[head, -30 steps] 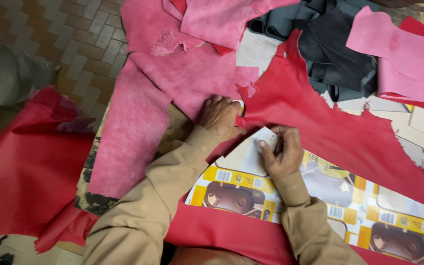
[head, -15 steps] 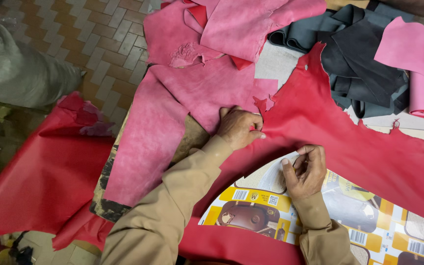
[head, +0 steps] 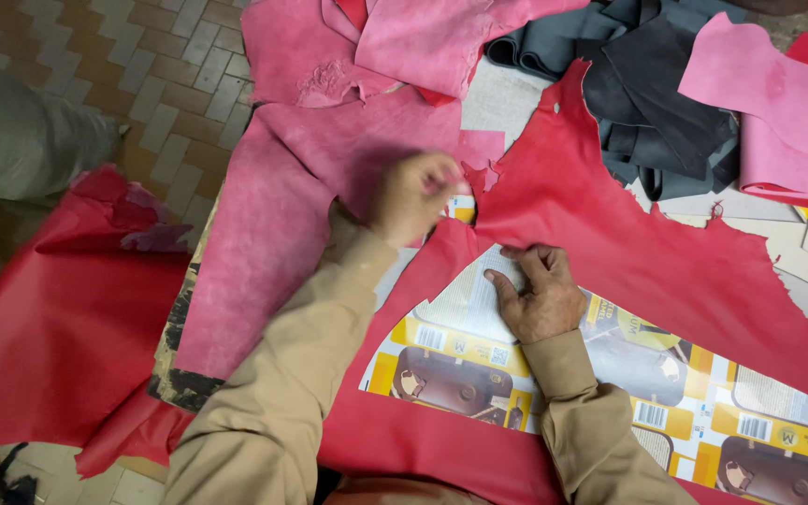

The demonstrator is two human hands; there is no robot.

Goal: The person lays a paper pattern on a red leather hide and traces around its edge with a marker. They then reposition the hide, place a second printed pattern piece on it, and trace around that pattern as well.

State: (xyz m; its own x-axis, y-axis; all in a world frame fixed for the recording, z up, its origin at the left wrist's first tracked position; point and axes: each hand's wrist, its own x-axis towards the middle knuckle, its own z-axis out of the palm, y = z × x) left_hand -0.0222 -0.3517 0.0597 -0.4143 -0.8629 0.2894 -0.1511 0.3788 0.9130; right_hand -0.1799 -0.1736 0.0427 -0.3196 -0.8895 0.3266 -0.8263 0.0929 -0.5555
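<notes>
- Nearest, flattened yellow printed cartons [head: 666,411] with white label patches lie at the table's 5 o'clock edge.
- On them, the right hand [head: 540,297] presses flat, fingers spread, touching the red leather sheet [head: 647,252] at 12 o'clock.
- That sheet's long axis runs from 10 to 4 o'clock.
- Blurred, the left hand [head: 415,194] pinches its torn edge.
- Farther off lie pink hides [head: 329,159] and grey leather [head: 656,84].
</notes>
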